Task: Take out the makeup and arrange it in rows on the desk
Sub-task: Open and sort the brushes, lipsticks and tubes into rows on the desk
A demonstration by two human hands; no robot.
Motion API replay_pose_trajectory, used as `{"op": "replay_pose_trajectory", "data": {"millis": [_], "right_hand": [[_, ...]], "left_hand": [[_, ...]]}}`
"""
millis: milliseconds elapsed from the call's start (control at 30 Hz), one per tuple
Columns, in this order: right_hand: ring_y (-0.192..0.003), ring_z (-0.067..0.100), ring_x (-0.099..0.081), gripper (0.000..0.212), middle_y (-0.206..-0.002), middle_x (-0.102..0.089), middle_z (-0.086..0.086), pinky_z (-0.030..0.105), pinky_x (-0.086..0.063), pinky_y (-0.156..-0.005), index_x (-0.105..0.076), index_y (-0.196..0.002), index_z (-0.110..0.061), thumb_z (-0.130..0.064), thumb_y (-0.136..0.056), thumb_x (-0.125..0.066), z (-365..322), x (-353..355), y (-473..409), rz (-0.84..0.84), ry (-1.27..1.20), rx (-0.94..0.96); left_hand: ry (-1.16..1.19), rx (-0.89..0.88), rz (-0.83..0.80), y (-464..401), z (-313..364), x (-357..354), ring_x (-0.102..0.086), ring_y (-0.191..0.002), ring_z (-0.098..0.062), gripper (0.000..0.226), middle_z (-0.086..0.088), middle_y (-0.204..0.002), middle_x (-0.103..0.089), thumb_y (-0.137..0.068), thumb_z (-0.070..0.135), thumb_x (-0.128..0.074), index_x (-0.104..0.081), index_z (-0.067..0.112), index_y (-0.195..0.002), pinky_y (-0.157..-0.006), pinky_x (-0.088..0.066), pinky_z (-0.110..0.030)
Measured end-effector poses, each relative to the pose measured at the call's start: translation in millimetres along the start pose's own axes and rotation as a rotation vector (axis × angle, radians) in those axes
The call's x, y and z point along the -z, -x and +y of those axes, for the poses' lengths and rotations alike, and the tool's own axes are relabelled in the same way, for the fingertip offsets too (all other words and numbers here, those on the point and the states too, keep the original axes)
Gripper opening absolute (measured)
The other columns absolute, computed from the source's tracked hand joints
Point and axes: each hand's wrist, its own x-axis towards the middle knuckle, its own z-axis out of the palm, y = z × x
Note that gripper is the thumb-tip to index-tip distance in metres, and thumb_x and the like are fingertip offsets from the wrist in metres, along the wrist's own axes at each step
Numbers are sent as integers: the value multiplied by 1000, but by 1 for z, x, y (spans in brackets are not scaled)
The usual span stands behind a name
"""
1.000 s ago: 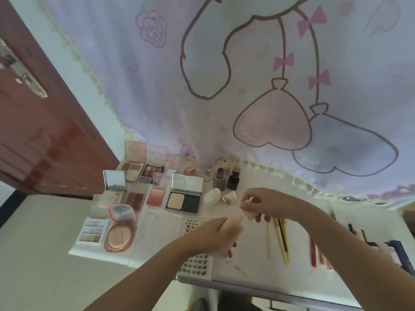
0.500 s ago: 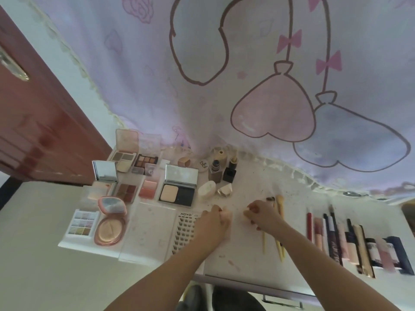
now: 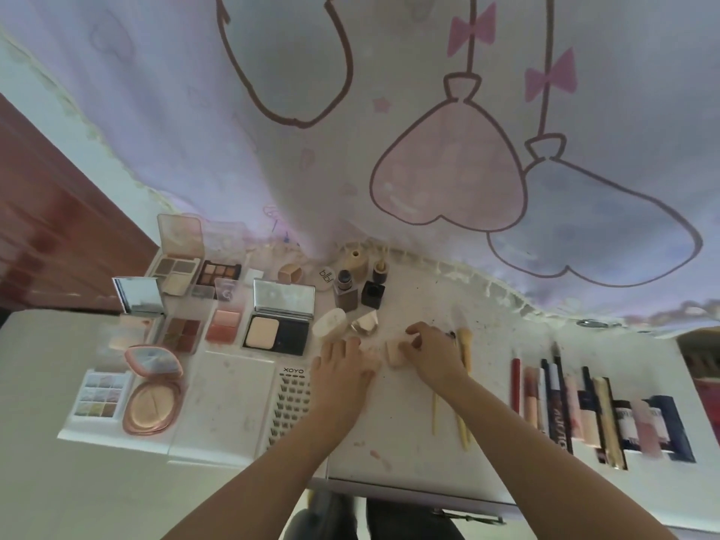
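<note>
Soft, even daylight seems to filter through the curtain (image 3: 389, 111) above the desk (image 3: 409, 442), leaving faint shadows below it. Wide-angle bending curves the curtain's hem. Tubes right of it look smeared, possibly motion blur.

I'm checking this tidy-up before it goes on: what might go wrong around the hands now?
1. The right hand pinches a beige sponge right beside the brushes; its wrist may nudge them crooked.
2. The left hand lies against the lash tray; sliding sideways may shift it.
3. The small bottles stand upright just beyond both hands; a forward reach might topple them.
</note>
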Motion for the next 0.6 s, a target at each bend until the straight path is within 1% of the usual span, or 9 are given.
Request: {"op": "replay_pose_trajectory", "data": {"millis": [100, 133, 200, 233, 300, 433, 467, 533, 600], "right_hand": [[-86, 17, -54, 21, -102, -60, 4, 28, -45, -78, -58, -113, -15, -24, -95, -51, 15, 26, 0, 57, -72, -37], [-84, 20, -58, 17, -97, -62, 4, 30, -48, -77, -61, -107, -14, -21, -94, -51, 22, 36, 0, 73, -86, -60], [-86, 25, -64, 11, -93, -63, 5, 33, -52, -79, -61, -94, -14, -15, -93, -50, 39, 54, 2, 80, -48, -102], [-85, 27, -65, 11, -94, -64, 7, 33, -53, -76, -59, -91, -12, -13, -92, -49, 47, 61, 4, 68, -23, -135], [-76, 24, -65, 10, -92, -66, 11, 28, -52, -65, -59, -90, -9, -14, -92, -50, 57, 68, 13, 29, 2, -201], [-74, 20, -66, 24, -84, -67, 7, 32, -56, -71, -60, -94, -8, -30, -95, -49, 62, 62, 31, -57, 126, -209], [-73, 18, -65, 27, -80, -65, 3, 31, -53, -66, -59, -95, -10, -34, -96, -46, 62, 59, 34, -70, 183, -201], [-67, 13, -57, 32, -68, -57, -3, 22, -36, -53, -56, -92, -14, -40, -98, -39, 62, 53, 35, -85, 295, -184], [-64, 14, -56, 35, -64, -53, -4, 22, -35, -52, -51, -79, -16, -43, -98, -38, 64, 45, 31, -94, 297, -169]], "left_hand": [[-23, -102, 86, 1, 9, -2, -62, -75, -23, 43, -2, -85, -62, -57, 28, -86, -62, 14, -89, -59, -50, -32], [-28, -158, 81, 3, 16, -2, -61, -75, -21, 37, 0, -85, -61, -62, 30, -84, -61, 16, -88, -61, -50, -31], [27, -268, 7, 9, 38, -1, -55, -93, -20, 21, 1, -100, -58, -88, 33, -60, -57, 17, -101, -79, -44, -32], [37, -315, -41, 11, 50, -3, -51, -101, -20, 23, 0, -108, -57, -96, 34, -45, -54, 16, -107, -86, -40, -32], [17, -333, -144, 10, 71, -8, -50, -105, -22, 31, -4, -113, -57, -101, 34, -31, -52, 14, -112, -90, -38, -33], [-120, -274, -299, 0, 93, -20, -51, -110, -26, 38, -9, -118, -57, -102, 35, -27, -50, 10, -119, -91, -39, -36], [-156, -260, -308, -3, 93, -23, -52, -109, -26, 38, -9, -117, -58, -101, 36, -28, -51, 10, -118, -91, -39, -36], [-186, -232, -308, -6, 92, -28, -54, -107, -27, 36, -9, -115, -60, -101, 37, -31, -52, 11, -115, -88, -40, -35], [-188, -218, -308, -7, 91, -30, -56, -104, -27, 33, -8, -111, -61, -100, 35, -33, -53, 12, -111, -84, -41, -34]]}}
